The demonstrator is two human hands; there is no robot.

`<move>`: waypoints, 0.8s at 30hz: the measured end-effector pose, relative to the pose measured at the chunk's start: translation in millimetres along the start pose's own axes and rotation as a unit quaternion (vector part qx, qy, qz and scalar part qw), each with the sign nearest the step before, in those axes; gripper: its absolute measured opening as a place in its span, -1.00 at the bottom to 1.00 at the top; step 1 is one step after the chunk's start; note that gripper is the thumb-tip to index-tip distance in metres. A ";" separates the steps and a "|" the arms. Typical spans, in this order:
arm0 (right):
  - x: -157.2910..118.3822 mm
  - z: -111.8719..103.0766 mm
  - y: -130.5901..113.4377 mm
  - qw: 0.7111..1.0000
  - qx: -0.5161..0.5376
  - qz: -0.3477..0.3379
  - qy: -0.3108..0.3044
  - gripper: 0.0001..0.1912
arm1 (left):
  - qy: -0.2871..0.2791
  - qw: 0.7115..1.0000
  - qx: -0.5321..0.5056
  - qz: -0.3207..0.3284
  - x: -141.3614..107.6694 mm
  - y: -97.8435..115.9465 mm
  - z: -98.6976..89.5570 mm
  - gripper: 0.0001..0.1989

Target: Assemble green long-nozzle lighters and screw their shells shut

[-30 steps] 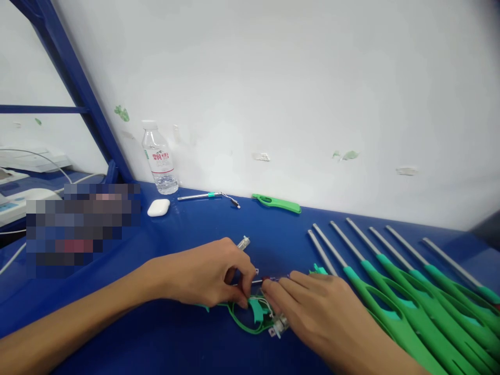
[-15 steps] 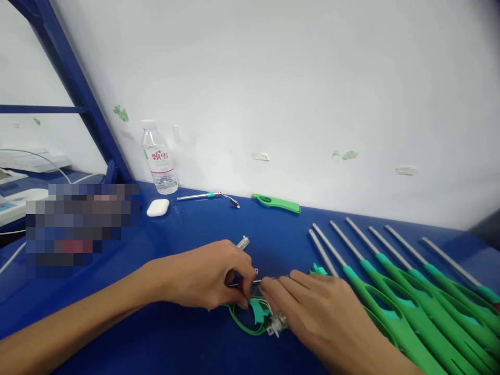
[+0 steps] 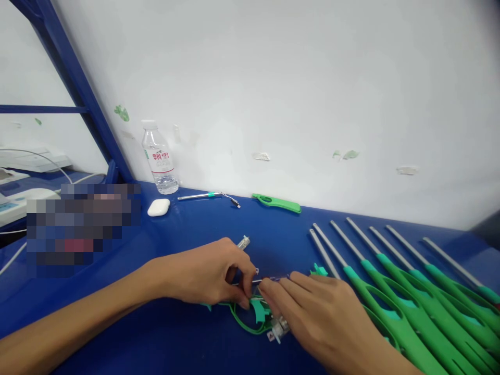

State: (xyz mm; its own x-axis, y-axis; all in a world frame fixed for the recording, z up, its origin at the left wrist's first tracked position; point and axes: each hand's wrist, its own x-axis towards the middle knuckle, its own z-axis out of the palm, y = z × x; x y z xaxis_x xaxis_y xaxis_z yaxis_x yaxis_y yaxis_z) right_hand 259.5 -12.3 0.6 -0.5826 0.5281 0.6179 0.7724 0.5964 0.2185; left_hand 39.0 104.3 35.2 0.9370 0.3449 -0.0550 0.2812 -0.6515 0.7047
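Observation:
Both hands work close together over an opened green lighter casing [image 3: 252, 329] on the blue table. My left hand [image 3: 219, 273] is closed in a pinch beside the teal trigger [image 3: 258, 310]; whatever lies between thumb and forefinger is too small to make out. My right hand [image 3: 312, 307] has its fingers curled down over the lighter, covering much of it. From beneath that palm sticks out a clear plastic part with a metallic end [image 3: 279, 328]. A thin rod [image 3: 255, 281] shows between the two hands. Behind my left hand lies another clear part [image 3: 244, 242].
Several green long-nosed lighters [image 3: 414, 297] with metal tubes lie at right. Along the wall are a green casing half [image 3: 279, 203], a metal tube with wires [image 3: 199, 196], a white earbud case [image 3: 158, 207] and a water bottle [image 3: 162, 166]. A blurred-out patch [image 3: 82, 224] is at left.
The fingers of both hands have shifted only slightly over the lighter. The clear part under my right hand has turned a little. Other things stay in place.

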 end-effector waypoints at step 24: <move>-0.8 -9.4 8.2 0.997 0.063 0.035 -0.041 -0.68 | 0.016 0.999 0.007 -0.044 0.8 8.9 -2.2 -0.87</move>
State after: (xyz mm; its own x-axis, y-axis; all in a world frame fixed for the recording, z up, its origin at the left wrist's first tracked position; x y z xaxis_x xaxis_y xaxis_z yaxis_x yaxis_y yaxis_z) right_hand 268.7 -13.5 9.0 -0.5519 0.6154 0.5628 0.7767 0.6249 0.0783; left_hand 41.8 100.2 43.0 0.9012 0.4232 -0.0933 0.3655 -0.6267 0.6882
